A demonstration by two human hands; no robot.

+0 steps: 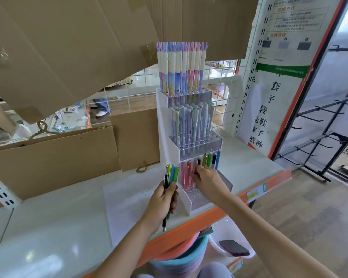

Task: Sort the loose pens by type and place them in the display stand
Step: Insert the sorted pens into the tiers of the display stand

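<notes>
Left hand (165,199) fingers clamp loose pens (171,174); right hand (206,176) fingers pinch a pink pen (193,173).

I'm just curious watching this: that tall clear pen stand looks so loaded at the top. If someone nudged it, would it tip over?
Possibly. The display stand is tall and narrow, and its upper tiers are packed with pens, so it looks top-heavy. Its stepped base widens toward the front, which probably steadies it. On the smooth white shelf it might slide rather than topple.
</notes>
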